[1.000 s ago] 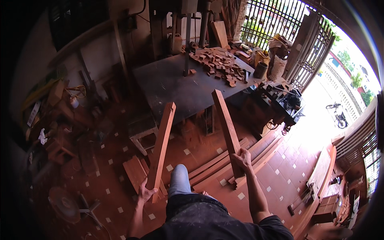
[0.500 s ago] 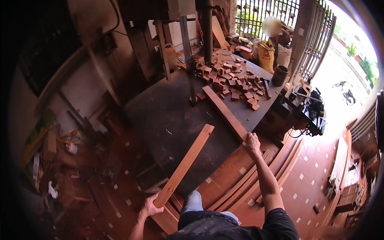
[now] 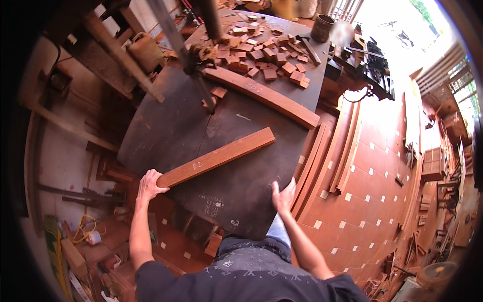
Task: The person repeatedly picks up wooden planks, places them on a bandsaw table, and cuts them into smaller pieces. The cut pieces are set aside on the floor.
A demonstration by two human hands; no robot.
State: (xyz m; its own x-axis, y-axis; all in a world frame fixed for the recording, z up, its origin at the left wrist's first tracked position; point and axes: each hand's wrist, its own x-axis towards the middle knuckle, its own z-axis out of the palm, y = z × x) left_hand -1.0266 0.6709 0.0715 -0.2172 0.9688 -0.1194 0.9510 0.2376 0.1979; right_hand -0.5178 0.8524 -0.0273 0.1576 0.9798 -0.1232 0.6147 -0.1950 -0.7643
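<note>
My left hand (image 3: 149, 185) is closed round the near left end of a reddish wooden board (image 3: 221, 155). Chalk marks show on this board, which slants up to the right over a dark metal machine table (image 3: 176, 121). My right hand (image 3: 285, 196) is empty, fingers apart, by the table's right edge. Farther back, a second wooden board (image 3: 261, 96) lies across the table with no hand on it. Beside its left end stands a narrow upright metal post (image 3: 178, 43), with small wood pieces (image 3: 219, 92) near its foot.
A heap of small wooden blocks (image 3: 269, 55) covers the table's far part, next to a dark cylindrical pot (image 3: 322, 28). Long planks (image 3: 347, 146) lie on the tiled floor at right. A yellow cord (image 3: 88, 229) and timber offcuts clutter the lower left.
My right hand has let go of the second board, which now lies across the table. The left hand's board has come up over the table. The view has shifted too.
</note>
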